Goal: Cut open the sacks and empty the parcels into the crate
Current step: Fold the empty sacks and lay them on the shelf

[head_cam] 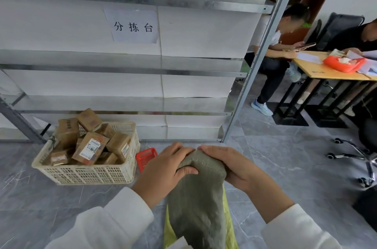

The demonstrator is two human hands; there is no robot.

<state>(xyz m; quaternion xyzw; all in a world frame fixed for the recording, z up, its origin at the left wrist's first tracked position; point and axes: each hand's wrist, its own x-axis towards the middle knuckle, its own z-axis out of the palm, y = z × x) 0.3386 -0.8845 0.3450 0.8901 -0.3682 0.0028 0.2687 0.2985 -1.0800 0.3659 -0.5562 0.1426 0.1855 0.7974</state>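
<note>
1. While both hands close around the top of a grey-green woven sack (pixel 195 204), the left hand (pixel 163 169) has its grip wrapped on the sack's left side with the thumb pressed across the front, and the right hand (pixel 230 167) clamps the right side; the fingertips of the two nearly meet at the bunched mouth.
2. Beneath the sack a yellow-green sack (pixel 229 226) shows along its right edge and lower left, lying on the floor.
3. White sleeves (pixel 114 218) cover both forearms.
4. Grey marble-patterned floor tiles (pixel 285 167) lie bare to the right of the hands and in front of the crate.
5. To the left, a cream perforated crate (pixel 89 175) stands on the floor, heaped with brown taped parcels (pixel 89 148); one carries a white shipping label, its print too small to read.
6. A small red basket (pixel 145 158) sits just beside the crate's right end, near the left hand.
7. Behind stands a metal shelving rack (pixel 122 69) backed with white sheets, its shelves bare; a paper sign (pixel 132 26) on it reads 分拣台.
8. Far right, two people sit at a wooden bench (pixel 318 71) holding a red tray (pixel 342 64) and papers; a wheeled chair base (pixel 355 157) stands nearer.
</note>
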